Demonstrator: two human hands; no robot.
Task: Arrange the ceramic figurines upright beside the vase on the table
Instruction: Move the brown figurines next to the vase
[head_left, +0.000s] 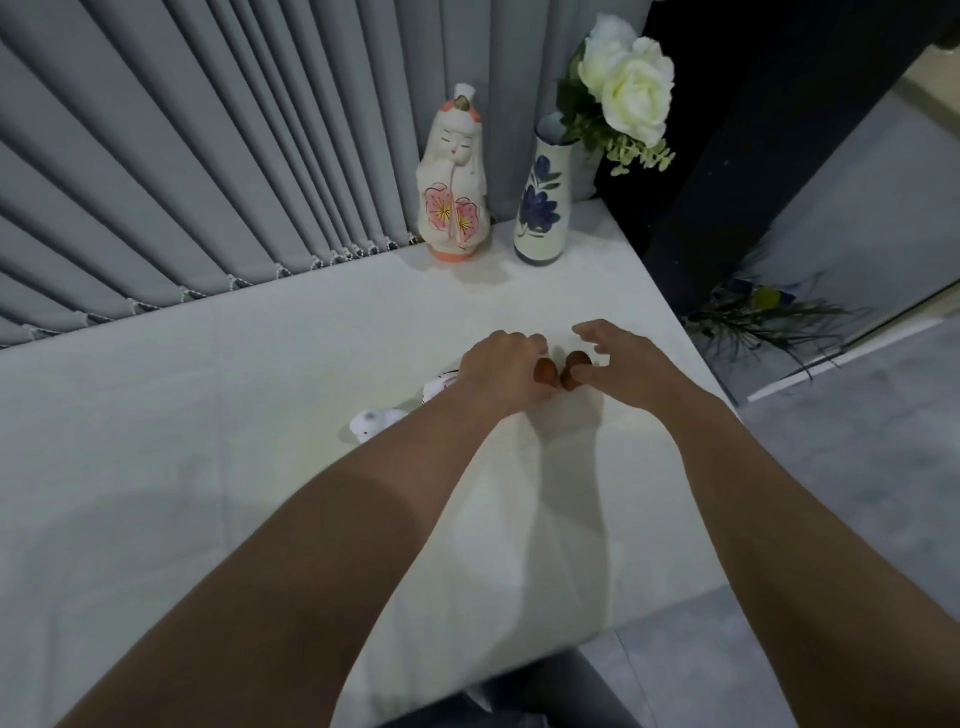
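Note:
A tall ceramic doll figurine (454, 182), white with pink flowers, stands upright at the table's far edge, just left of the blue-flowered vase (543, 208) holding white roses (631, 83). Mid-table, my left hand (501, 371) is curled over a small reddish-brown figurine (544, 373). My right hand (623, 364) pinches a second small brown figurine (575, 375) with its thumb, the other fingers spread above it. The two brown pieces almost touch. Two small white figurines (440, 388) (371, 421) lie on the table, partly hidden under my left forearm.
The white table (260, 467) ends at grey vertical blinds (208, 182) behind and at an edge close to the right of my right hand. A dark pillar (753, 130) stands behind the vase. Greenery (763, 312) lies on the floor to the right.

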